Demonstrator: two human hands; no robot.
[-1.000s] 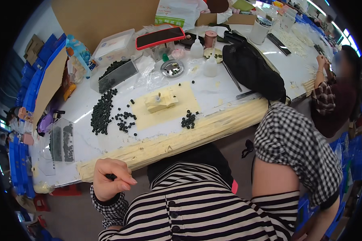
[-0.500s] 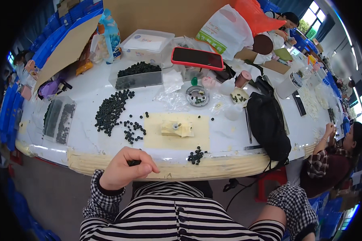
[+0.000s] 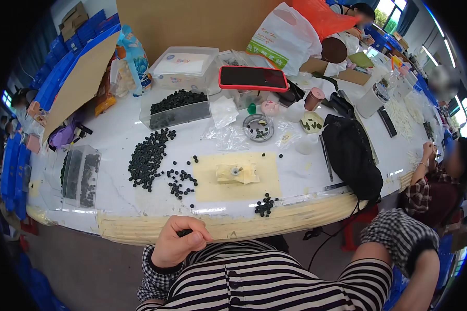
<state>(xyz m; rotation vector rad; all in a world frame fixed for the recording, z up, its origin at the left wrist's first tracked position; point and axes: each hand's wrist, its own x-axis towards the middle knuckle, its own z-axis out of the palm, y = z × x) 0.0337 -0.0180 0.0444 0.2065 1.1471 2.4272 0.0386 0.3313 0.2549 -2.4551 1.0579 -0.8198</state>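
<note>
I take the yellow mat (image 3: 237, 179) on the white table (image 3: 114, 140) as my landmark. My left hand (image 3: 177, 242) sits below it, off the table's padded front edge (image 3: 202, 226) and over my striped shirt (image 3: 275, 282), fingers curled together around a small dark piece (image 3: 184, 233) that barely shows between thumb and fingers. My right hand is out of sight — only the checked sleeve (image 3: 399, 241) and forearm show at the lower right, so I cannot tell how it stands. On the mat's middle stands a small pale fixture block (image 3: 235, 173) with a dark part in its top. Left of the mat lies a broad scatter of black round parts (image 3: 149, 158), thinning into loose ones right at the mat's left edge; a small cluster of black parts (image 3: 264, 206) sits just off its lower right corner, near the table's front edge. Behind the scatter, up and left of the mat, a clear tub (image 3: 177, 108) is filled with the same parts. Far left of the mat two clear trays (image 3: 80, 176) lie close to the table's curved edge. Right of the mat a black bag (image 3: 352, 155) hangs over the front edge, a thin metal tool (image 3: 325, 158) between bag and mat. The strip of bare table between mat and front edge is open — as is the gap between hand and edge
</note>
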